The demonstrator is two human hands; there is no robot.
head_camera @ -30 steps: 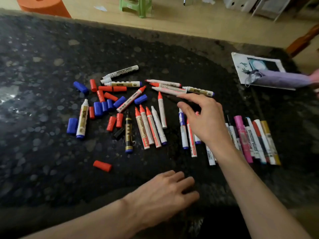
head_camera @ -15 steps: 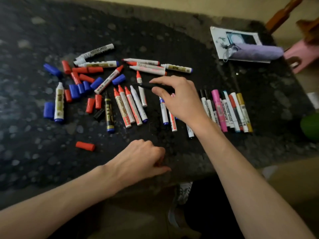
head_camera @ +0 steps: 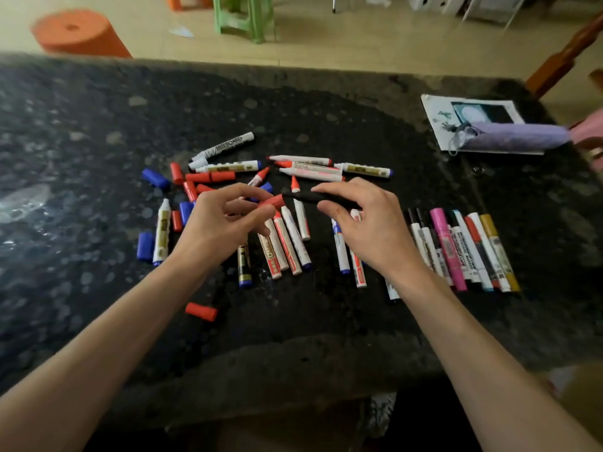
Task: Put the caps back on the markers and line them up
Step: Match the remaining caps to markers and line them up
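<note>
My right hand (head_camera: 368, 230) grips a black marker (head_camera: 310, 198) that lies level above the table, its tip pointing left. My left hand (head_camera: 222, 223) pinches a red cap (head_camera: 273, 201) right at that tip; the two nearly touch. Under both hands lie several uncapped white markers (head_camera: 293, 239) with red or blue tips. Loose red and blue caps (head_camera: 182, 181) are scattered on the left, and one red cap (head_camera: 201, 311) lies alone nearer to me. A row of capped markers (head_camera: 463, 249) lies side by side at the right.
The dark speckled table (head_camera: 98, 125) carries a paper sheet (head_camera: 437, 125) with a purple pouch (head_camera: 515, 140) at the back right. Beyond the far edge stand an orange stool (head_camera: 78, 34) and a green stool (head_camera: 243, 14). A wooden chair (head_camera: 564, 57) is at the right.
My left hand has risen from the table's near edge and now holds a red cap. My right hand has lifted the black marker and brought its tip to the cap.
</note>
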